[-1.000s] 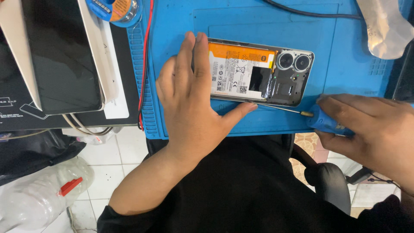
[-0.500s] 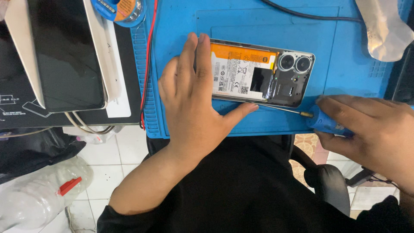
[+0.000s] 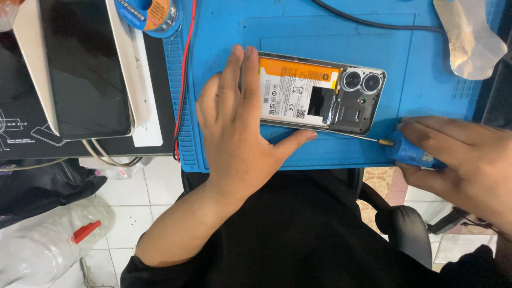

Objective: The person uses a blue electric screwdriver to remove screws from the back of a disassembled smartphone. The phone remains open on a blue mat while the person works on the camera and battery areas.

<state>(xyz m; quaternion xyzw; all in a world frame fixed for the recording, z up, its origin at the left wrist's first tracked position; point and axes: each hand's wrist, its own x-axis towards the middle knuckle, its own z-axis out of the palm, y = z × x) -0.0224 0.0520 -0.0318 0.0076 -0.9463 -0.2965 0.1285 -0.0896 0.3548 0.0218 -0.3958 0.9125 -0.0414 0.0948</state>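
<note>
A phone point(image 3: 320, 96) with its back cover off lies on the blue work mat point(image 3: 330, 32), showing an orange and white battery and two camera lenses. My left hand point(image 3: 240, 128) lies flat over the phone's left end, with the thumb along its near edge, pressing it down. My right hand point(image 3: 458, 154) grips a blue-handled screwdriver point(image 3: 405, 149). Its thin metal shaft lies low over the mat and points at the phone's near right edge.
A dark phone screen on a white box point(image 3: 85, 69) sits at the left, with a solder reel point(image 3: 149, 10) above it. A red wire point(image 3: 184, 80) runs along the mat's left edge. A crumpled plastic bag point(image 3: 469, 37) lies top right. A plastic bottle point(image 3: 48, 245) lies on the floor.
Both hands and the phone stay as they were. The view has drifted slightly.
</note>
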